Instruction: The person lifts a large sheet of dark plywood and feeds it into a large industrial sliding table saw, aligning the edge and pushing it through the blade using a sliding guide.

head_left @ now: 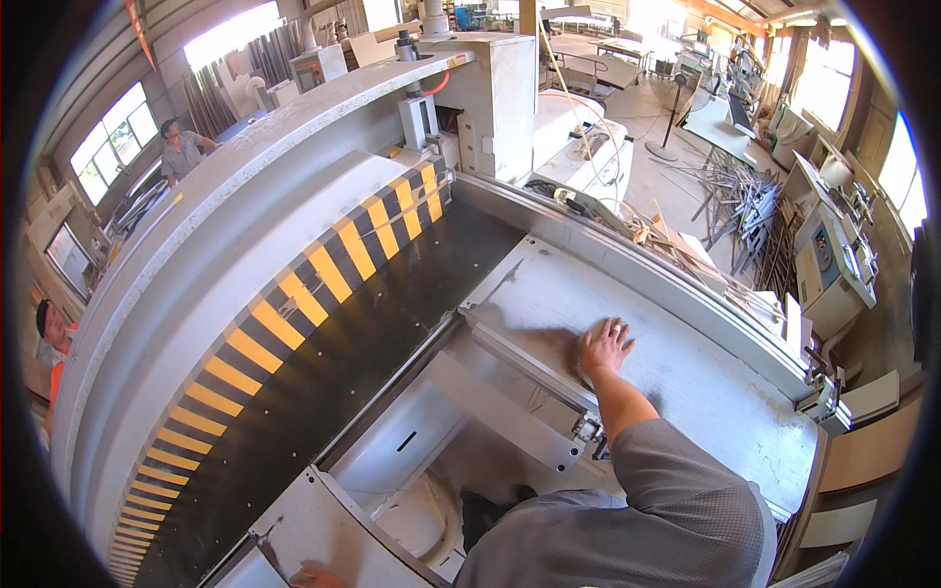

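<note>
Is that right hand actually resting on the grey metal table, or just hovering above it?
Touching. The head view shows the right hand flat on the table, fingers spread, no gap.

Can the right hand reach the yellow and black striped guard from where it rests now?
Probably yes. The right hand lies flat on the grey metal table, and nothing stands between it and the striped guard.

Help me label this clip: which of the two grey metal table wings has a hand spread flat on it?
The right-hand wing: the right hand lies flat on it. The lower-left wing has only the left hand at its edge.
</note>
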`<state>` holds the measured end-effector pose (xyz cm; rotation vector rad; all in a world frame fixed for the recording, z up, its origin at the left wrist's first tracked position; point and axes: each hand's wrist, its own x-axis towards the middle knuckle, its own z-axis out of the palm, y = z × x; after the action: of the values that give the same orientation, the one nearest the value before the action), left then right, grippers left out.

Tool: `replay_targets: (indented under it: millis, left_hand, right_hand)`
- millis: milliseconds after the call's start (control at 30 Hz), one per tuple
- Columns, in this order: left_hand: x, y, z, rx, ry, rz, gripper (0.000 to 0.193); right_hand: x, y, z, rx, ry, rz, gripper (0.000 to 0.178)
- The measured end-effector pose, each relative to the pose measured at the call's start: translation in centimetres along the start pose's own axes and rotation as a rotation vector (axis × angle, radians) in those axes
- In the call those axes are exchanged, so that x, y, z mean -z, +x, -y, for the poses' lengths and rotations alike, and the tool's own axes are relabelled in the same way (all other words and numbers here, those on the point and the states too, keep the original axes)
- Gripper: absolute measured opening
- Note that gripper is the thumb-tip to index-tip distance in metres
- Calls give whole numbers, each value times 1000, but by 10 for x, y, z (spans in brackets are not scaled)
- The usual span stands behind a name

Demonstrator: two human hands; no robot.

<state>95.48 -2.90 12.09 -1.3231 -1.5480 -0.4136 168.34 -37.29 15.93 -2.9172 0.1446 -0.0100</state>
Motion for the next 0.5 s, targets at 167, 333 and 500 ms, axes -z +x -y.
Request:
replay_targets:
  millis: [167, 333, 500]
  left_hand:
    - [-2, -2, -2, 37, -18, 97, 58]
    - [3, 1, 2, -21, -43, 169, 57]
    - [4, 2, 3, -34, -50, 184, 57]
  right_hand:
    - [-2, 0, -1, 8, 12, 4, 75]
    - [-1, 0, -1, 10, 14, 10, 75]
    - [-3, 1, -1, 13, 6, 3, 75]
